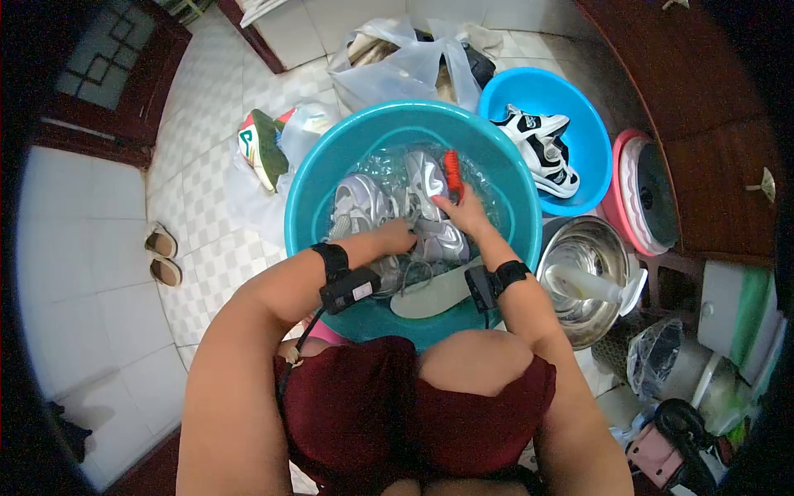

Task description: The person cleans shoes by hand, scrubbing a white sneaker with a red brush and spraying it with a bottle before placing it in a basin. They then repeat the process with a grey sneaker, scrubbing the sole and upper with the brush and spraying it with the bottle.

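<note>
A large teal basin (302, 194) of water sits in front of my knees, with silver-grey sneakers in it. My right hand (467, 213) holds the right edge of one silver sneaker (425, 175), its thumb lying across the upper. Just above its forefinger is a red ribbed object (452, 170). My left hand (399, 236) is closed low at the middle of the sneakers, its fingertips largely hidden, and I cannot tell what it grips. Left of it lies another silver sneaker (356, 201). A pale insole-shaped piece (437, 293) lies nearer my body.
A blue basin (591, 178) at the right holds black-and-white sneakers (542, 149). Beside it stand a pink basin (620, 186) and a steel bowl (571, 326) with a white-capped bottle (587, 283). Plastic bags (397, 70) lie behind; a green-and-white shoe (263, 149) and slippers (163, 255) are leftward.
</note>
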Available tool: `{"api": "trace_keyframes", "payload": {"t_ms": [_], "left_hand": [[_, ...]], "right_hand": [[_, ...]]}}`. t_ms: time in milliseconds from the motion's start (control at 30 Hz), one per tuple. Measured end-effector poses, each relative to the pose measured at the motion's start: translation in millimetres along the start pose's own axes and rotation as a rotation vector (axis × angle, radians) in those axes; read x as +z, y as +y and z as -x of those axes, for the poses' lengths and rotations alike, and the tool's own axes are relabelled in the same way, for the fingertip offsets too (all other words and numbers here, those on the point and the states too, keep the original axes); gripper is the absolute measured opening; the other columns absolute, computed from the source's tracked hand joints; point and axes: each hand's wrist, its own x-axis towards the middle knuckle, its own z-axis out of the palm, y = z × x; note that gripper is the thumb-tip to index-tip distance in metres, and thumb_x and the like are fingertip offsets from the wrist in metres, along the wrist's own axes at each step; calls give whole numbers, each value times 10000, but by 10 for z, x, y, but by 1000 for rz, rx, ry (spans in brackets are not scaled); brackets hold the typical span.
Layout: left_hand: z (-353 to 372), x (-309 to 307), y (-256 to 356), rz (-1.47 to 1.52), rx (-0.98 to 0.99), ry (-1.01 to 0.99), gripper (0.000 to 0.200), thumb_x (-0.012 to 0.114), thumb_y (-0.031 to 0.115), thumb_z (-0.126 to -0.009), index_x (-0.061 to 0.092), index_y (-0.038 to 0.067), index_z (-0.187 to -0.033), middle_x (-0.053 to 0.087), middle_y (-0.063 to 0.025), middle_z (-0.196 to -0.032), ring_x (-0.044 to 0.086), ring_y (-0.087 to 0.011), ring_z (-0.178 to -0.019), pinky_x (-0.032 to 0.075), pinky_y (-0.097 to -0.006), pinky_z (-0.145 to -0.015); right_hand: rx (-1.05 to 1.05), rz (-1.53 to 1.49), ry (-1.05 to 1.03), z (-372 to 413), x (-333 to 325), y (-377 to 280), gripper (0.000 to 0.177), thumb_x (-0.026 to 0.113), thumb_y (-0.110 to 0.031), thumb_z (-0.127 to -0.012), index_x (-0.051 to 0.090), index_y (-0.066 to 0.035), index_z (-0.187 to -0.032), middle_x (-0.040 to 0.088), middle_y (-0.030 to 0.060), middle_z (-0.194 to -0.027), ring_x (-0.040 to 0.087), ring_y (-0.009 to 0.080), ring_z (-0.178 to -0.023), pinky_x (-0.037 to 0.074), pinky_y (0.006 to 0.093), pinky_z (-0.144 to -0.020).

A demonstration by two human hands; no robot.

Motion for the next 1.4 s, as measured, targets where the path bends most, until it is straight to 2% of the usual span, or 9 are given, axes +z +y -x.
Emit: {"api": "trace_keyframes", "payload": {"t_ms": [167, 267, 533, 633, 733, 867, 1033, 1200, 1400], "left_hand": [[-107, 238, -171, 235, -17, 291, 571, 621, 299, -797, 460, -112, -1159, 550, -315, -1116, 565, -400, -1038, 444, -430, -894], [-139, 250, -162, 194, -20, 199, 605, 589, 440, -831, 502, -104, -1084, 576, -254, -1038, 590, -373, -945, 457, -431, -816], [-277, 87, 144, 1287, -272, 283, 600, 569, 536, -849, 608, -44, -995, 630, -80, -849, 560, -215, -614, 443, -321, -561], [-220, 16, -44, 1442, -6, 88, 504, 642, 499, -816, 610, 5, -906, 564, -42, -741, 501, -145, -561, 371, -316, -466], [302, -264, 250, 1458, -35, -194, 435, 700, 382, -802, 615, -16, -958, 621, -69, -805, 579, -170, -621, 455, -314, -525], [-36, -92, 22, 1042, -41, -17, 345, 693, 84, -772, 579, 24, -1092, 645, -86, -970, 636, -212, -816, 532, -365, -687], [112, -307, 302, 1175, 213, 214, 414, 594, -55, -705, 554, 9, -1112, 627, -98, -977, 624, -212, -843, 524, -349, -731], [437, -653, 242, 1487, 312, 3, 564, 457, -97, -627, 520, -16, -1181, 612, -133, -1082, 612, -273, -947, 500, -385, -849], [451, -614, 160, 1517, 341, -172, 542, 505, -49, -658, 511, -11, -1199, 597, -140, -1125, 578, -286, -1035, 440, -409, -943]], "right_hand": [[239, 12, -17, 114, -167, 46, 700, 675, -524, -743, 477, -3, -1166, 608, 240, -1047, 588, 383, -989, 450, 430, -854], [365, 241, 4, 212, -192, -76, 712, 658, -545, -752, 492, -7, -1188, 615, 224, -1046, 598, 364, -981, 458, 430, -832], [568, -609, -385, 418, -197, 2, 598, 638, -451, -838, 505, 13, -1191, 624, 95, -1039, 617, 242, -878, 505, 411, -739], [603, -698, -512, 446, -203, -26, 580, 631, -432, -848, 501, 7, -1204, 632, 86, -1015, 630, 223, -798, 523, 370, -650], [490, -597, -544, 457, -149, -60, 546, 620, -403, -862, 504, 13, -1195, 637, 84, -1003, 634, 204, -741, 521, 343, -570], [467, -574, -402, 323, 164, 295, 398, 583, -313, -896, 524, -21, -1160, 639, 76, -914, 627, 207, -666, 510, 343, -523], [534, -662, -230, 203, 11, 426, 261, 503, -207, -938, 501, -74, -1163, 622, 59, -927, 535, 117, -659, 434, 282, -532], [350, -957, -336, 457, -560, -302, 554, 573, -490, -867, 412, -113, -1240, 551, 20, -936, 419, 62, -583, 365, 208, -507], [76, -1234, -453, 434, -645, -571, 618, 746, -277, -769, 362, -143, -1234, 435, -39, -795, 386, 39, -558, 333, 199, -448]]}}
